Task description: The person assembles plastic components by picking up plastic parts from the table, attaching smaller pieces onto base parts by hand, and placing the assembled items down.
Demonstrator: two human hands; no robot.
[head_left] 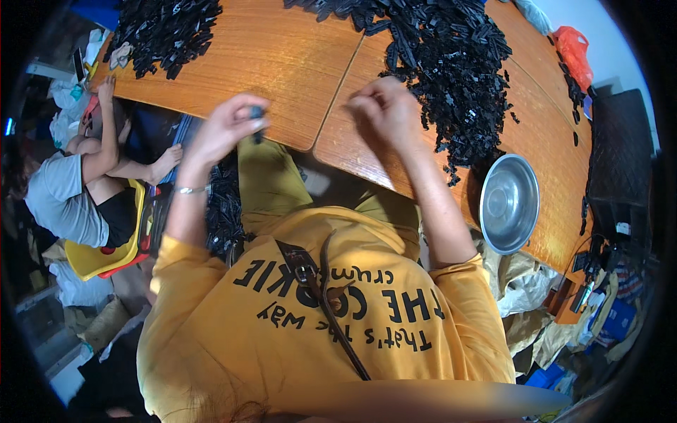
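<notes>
My left hand (pixel 224 132) is raised over the near edge of the wooden table (pixel 282 63) and pinches a small black plastic part (pixel 255 115) between thumb and fingertips. A thin bracelet sits on that wrist. My right hand (pixel 384 109) hovers over the table beside a big heap of black plastic parts (pixel 451 63). Its fingers are curled inward, and whatever is inside them is hidden. A yellow printed shirt (pixel 317 324) fills the lower middle of the view.
A second heap of black parts (pixel 166 32) lies at the table's far left. A round metal bowl (pixel 509 203) rests near the right edge. More black parts (pixel 224 204) lie below the table edge. Another person (pixel 84 183) sits at the left. An orange bag (pixel 575 49) lies at the far right.
</notes>
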